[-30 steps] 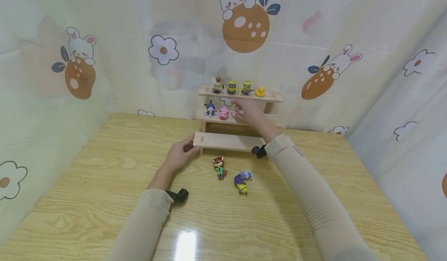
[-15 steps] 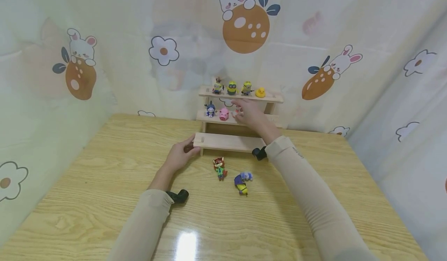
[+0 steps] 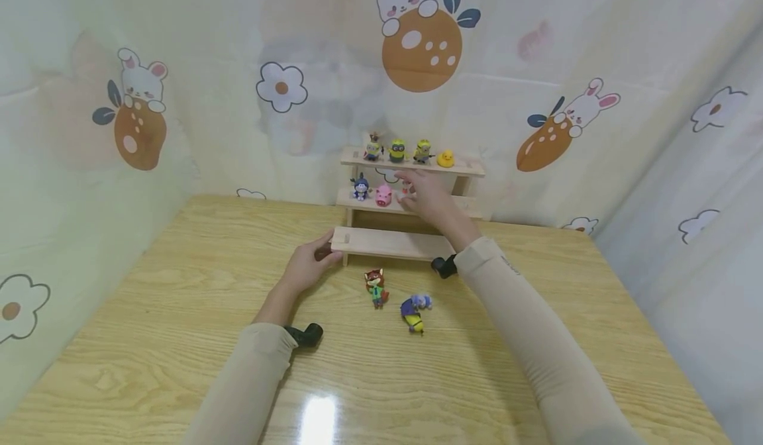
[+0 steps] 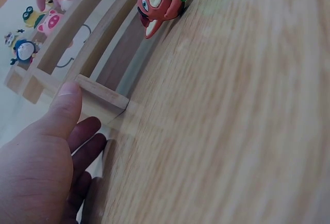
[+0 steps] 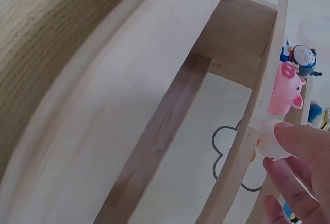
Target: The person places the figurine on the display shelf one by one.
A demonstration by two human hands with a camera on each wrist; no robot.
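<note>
My right hand (image 3: 432,197) is at the middle tier of a small wooden stepped shelf (image 3: 390,241). Its thumb and fingers pinch a small white figurine (image 5: 270,140) with a bit of red, partly hidden by the hand. Beside it on that tier stand a pink pig figurine (image 3: 383,196) and a blue-hooded figurine (image 3: 360,187). My left hand (image 3: 305,265) holds the left end of the lowest tier; in the left wrist view its thumb lies against the wood, with the other fingers curled below.
Several yellow minion figures (image 3: 397,150) and a rubber duck (image 3: 446,159) stand on the top tier. In front of the shelf, a fox figurine (image 3: 376,289), a minion (image 3: 412,316) and a bluish figurine (image 3: 422,300) lie on the table (image 3: 179,299). A patterned curtain (image 3: 334,48) hangs behind.
The whole head view shifts very slightly. Both hands stay where they were, the right at the white figurine and the left at the shelf's end.
</note>
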